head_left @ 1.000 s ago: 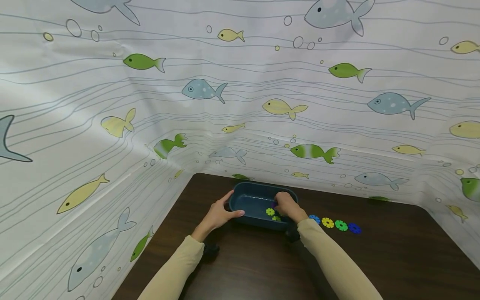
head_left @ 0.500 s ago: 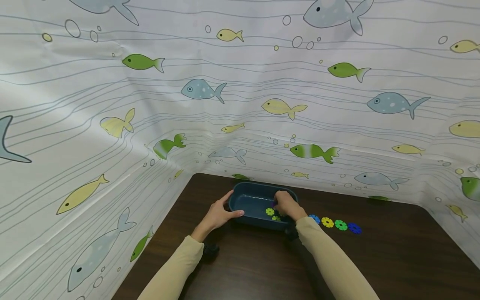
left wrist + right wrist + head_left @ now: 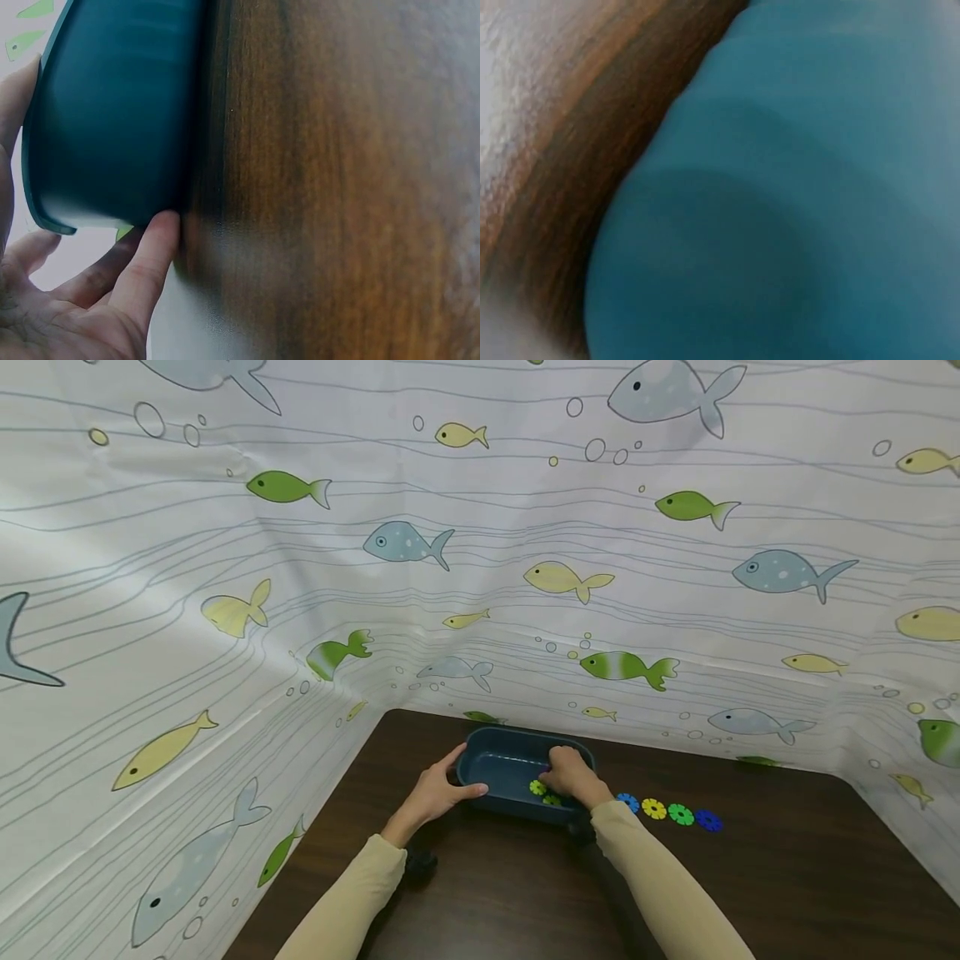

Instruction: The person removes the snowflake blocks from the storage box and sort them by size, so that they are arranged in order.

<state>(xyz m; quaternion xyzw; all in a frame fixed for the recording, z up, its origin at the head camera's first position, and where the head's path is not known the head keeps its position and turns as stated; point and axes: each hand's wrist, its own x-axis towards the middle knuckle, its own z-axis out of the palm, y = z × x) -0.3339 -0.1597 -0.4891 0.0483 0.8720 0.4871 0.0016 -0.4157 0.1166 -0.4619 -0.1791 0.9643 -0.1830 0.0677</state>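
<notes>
A dark blue plastic basin [image 3: 517, 810] stands at the back of the table. My left hand [image 3: 437, 789] holds its left end, thumb over the front rim and fingers against the outer wall. In the left wrist view the fingertips [image 3: 161, 225] press low on the basin's side [image 3: 112, 127]. Inside the basin's right end is my right hand [image 3: 570, 771], knuckles up, beside a yellow-green notched disc [image 3: 537, 787], a second green disc [image 3: 552, 799] and a bit of purple. Its fingertips are mostly hidden, so I cannot tell what they grasp. The right wrist view shows only the basin's outer wall [image 3: 780, 195] and table.
Right of the basin, several notched plastic discs lie in a row: light blue [image 3: 628, 802], yellow [image 3: 654, 809], green [image 3: 681, 814] and dark blue [image 3: 708, 820]. The dark wooden table [image 3: 495, 902] backs onto a fish-print sheet [image 3: 480, 552] at the back and sides.
The right hand has shifted slightly inside the basin, its fingers now closer to the yellow-green disc. The left hand keeps its hold, and the row of discs is unchanged.
</notes>
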